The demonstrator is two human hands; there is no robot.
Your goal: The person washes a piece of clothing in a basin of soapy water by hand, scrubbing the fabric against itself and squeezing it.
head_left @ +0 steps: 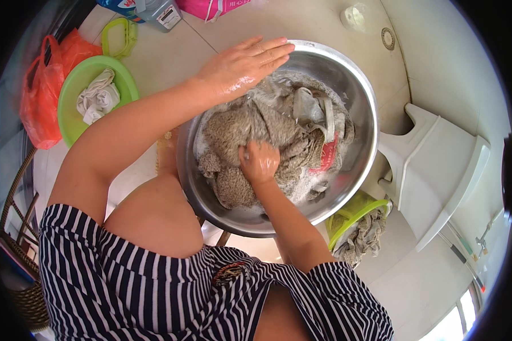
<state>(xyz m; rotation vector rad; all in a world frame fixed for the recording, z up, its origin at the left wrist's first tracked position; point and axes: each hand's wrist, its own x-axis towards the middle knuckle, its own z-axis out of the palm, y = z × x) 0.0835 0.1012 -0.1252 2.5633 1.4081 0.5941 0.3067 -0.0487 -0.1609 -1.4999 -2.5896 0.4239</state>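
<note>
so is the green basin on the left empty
No, the green basin holds a crumpled whitish cloth.

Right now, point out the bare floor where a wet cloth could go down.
Bare tile lies between the green bowl and the steel basin, under the left hand. More tile is free beyond the basin. The basin is crowded with laundry, which the right hand presses. The stool blocks the right side.
</note>
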